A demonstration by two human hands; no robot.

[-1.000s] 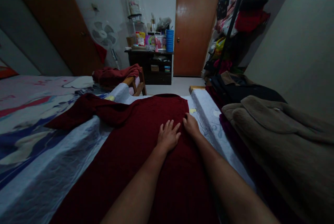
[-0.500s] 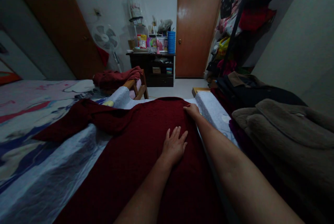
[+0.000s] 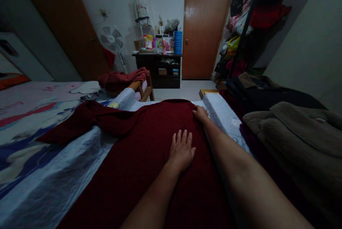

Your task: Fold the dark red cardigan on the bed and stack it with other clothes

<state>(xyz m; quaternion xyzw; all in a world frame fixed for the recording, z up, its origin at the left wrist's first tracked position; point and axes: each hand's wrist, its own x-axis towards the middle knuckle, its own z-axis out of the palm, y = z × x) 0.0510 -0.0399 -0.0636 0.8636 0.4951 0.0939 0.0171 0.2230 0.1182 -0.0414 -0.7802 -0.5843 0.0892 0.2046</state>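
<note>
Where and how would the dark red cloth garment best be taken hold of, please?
Its outstretched sleeve looks best: the left hand could pinch it from above, coming from the person's left. The sleeve lies in loose, raised folds across the pale blue cover's ridge, whereas the garment's body is spread flat, offering little to pinch.

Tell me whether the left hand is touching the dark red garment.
Touching: the head view shows the left hand laid flat, palm down, on the dark red garment.
</note>
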